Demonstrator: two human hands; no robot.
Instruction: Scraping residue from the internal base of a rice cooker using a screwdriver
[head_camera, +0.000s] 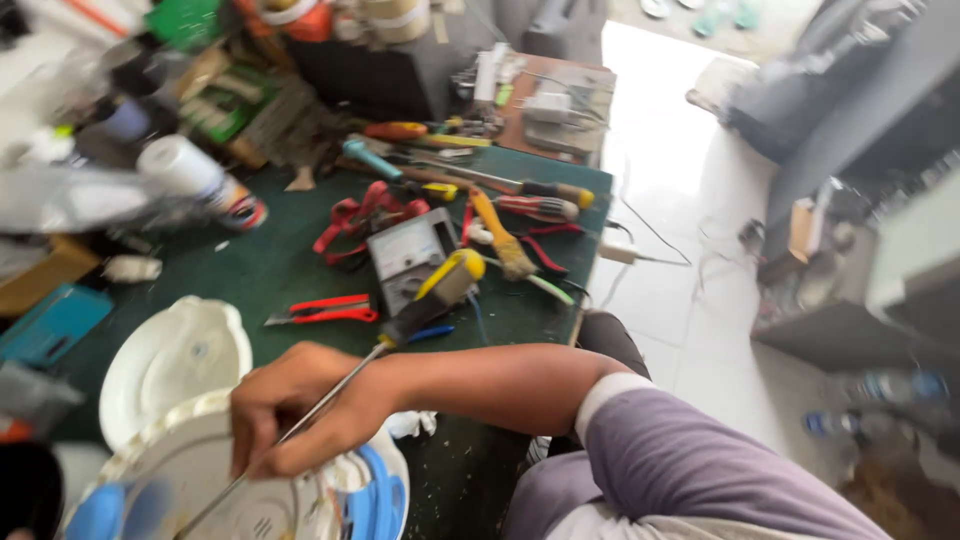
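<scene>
**Right hand steadies a long screwdriver on an upturned white appliance**

Purple sleeve (690, 460) fills the near corner, and from it the right forearm stretches leftward across the green surface (270, 270). The right hand (300, 410) rests on the round white and blue appliance (215, 480), which lies with its base upward at the surface's near edge, likely so that the underside can be reached. Its fingers are curled shut around the thin metal shaft of a long screwdriver (425, 305). The shaft runs down under the palm toward the white base, while the black and yellow handle sticks up and away past the wrist; holding low on the shaft seems meant to guide the tip rather than to turn it. The wrist is bent a little, knuckles up. No left hand shows.

Just beyond the appliance lies a white lid-like part (175, 360). Farther back sit red-handled pliers (325, 310), a grey analogue meter (405, 250) and a spread of other screwdrivers, all near at hand but apart from the appliance.
</scene>
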